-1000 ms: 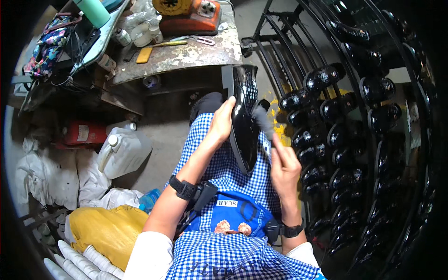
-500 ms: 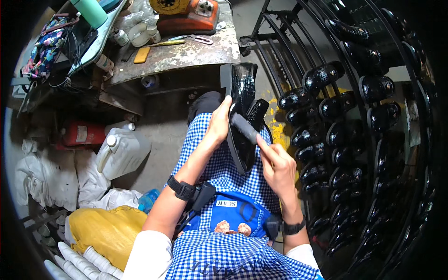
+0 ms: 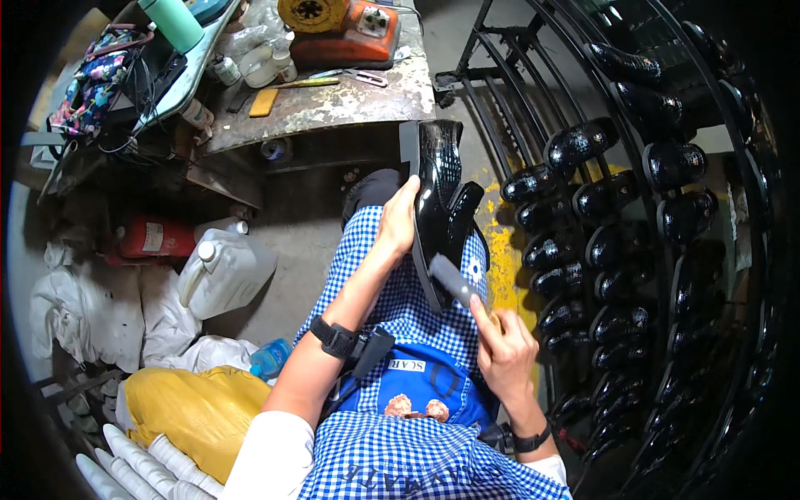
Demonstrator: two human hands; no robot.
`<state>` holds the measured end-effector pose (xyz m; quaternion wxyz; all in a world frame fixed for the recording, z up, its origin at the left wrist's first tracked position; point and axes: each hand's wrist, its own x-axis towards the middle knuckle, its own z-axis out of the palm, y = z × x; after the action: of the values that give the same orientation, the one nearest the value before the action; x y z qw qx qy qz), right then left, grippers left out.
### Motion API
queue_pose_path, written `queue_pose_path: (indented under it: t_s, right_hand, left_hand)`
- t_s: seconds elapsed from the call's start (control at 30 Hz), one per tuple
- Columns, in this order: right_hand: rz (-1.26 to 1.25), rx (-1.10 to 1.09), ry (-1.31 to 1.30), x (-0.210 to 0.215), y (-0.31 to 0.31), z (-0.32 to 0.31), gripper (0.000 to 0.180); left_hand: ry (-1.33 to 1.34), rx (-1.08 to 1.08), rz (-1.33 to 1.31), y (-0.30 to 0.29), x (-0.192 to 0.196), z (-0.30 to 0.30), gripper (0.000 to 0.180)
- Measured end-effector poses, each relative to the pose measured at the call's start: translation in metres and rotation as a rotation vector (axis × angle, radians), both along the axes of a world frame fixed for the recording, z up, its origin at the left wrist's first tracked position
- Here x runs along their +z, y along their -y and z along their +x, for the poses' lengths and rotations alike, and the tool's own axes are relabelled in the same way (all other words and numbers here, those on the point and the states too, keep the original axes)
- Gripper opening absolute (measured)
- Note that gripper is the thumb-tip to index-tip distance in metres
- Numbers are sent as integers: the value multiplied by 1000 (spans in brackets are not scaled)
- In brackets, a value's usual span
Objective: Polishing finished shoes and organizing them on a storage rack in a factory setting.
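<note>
At the far left a white plastic jug (image 3: 223, 271) stands on the floor beside a heap of white cloth (image 3: 83, 308), with a yellow sack (image 3: 193, 412) lower down near the person's left elbow. Above them, a worn table (image 3: 333, 104) carries an orange machine (image 3: 340, 32), small bottles and a few hand tools. In the middle, over the lap in a blue checked apron (image 3: 400, 308), the left hand (image 3: 398, 223) grips the side of a glossy black shoe (image 3: 442, 204), held with its sole turned up and its heel toward the table. Just right of it, the right hand (image 3: 502, 350) is closed around a brush (image 3: 457, 283) whose grey head touches the shoe's lower end. Farther right, a dark metal rack (image 3: 633, 183) holds rows of shiny black shoes.
</note>
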<state>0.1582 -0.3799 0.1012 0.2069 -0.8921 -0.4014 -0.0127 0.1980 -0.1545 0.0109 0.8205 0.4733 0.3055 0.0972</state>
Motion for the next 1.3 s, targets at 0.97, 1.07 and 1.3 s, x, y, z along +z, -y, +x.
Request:
queue_pose_path:
  t_s: [0.97, 1.07, 1.3]
  right_hand:
    - [426, -211, -248, -10, -27, 39, 36]
    - [351, -134, -237, -7, -23, 48, 37]
    - [97, 39, -237, -3, 5, 23, 42]
  left_hand:
    - [62, -1, 205, -2, -21, -1, 46]
    - [56, -27, 267, -3, -17, -2, 46]
    - [37, -64, 292, 0, -13, -7, 49]
